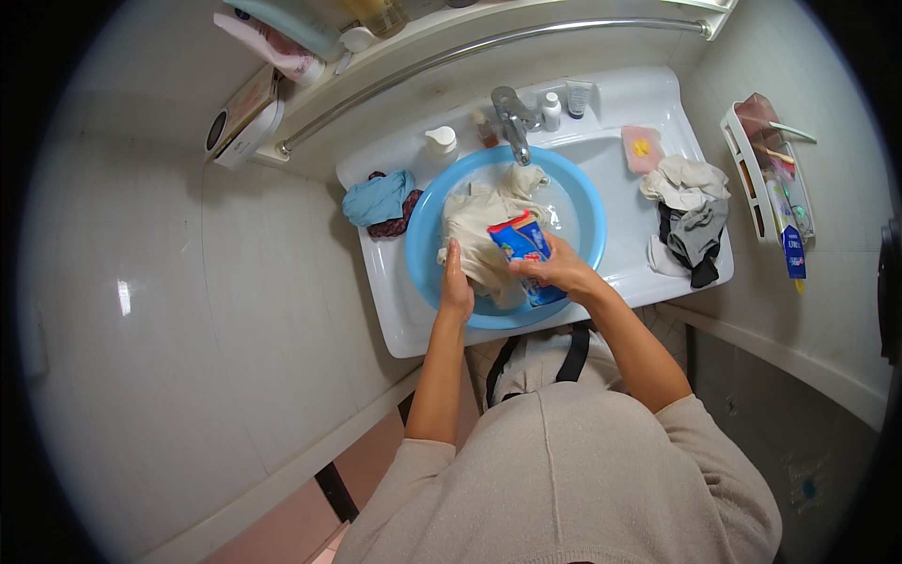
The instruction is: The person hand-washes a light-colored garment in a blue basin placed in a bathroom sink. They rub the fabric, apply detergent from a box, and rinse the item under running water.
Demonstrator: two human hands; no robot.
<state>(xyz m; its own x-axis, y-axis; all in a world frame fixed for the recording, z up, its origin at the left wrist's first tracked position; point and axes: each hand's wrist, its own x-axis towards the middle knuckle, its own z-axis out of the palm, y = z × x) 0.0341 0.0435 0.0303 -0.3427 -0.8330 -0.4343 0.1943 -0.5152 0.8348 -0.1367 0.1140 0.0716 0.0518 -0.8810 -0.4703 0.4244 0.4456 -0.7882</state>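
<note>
A light-blue plastic basin [595, 211] stands in a white sink, with cream-coloured wet cloth [472, 218] lying in cloudy water inside it. My right hand [560, 271] grips a blue and red packet [521, 243] that bears writing, holding it tilted over the basin's near right part. My left hand [456, 282] is upright at the near left of the cloth, fingers extended and close together, touching or nearly touching the fabric; whether it pinches any cloth I cannot tell. The chrome faucet [518, 127] reaches over the basin's far rim.
Blue cloth [379, 199] and dark patterned cloth lie on the sink's left edge. Cream, grey and black garments [694, 218] are piled at the right, beside a pink soap dish [643, 149]. A white pump bottle [442, 143] and small bottles line the back. A wall caddy [754, 169] hangs right.
</note>
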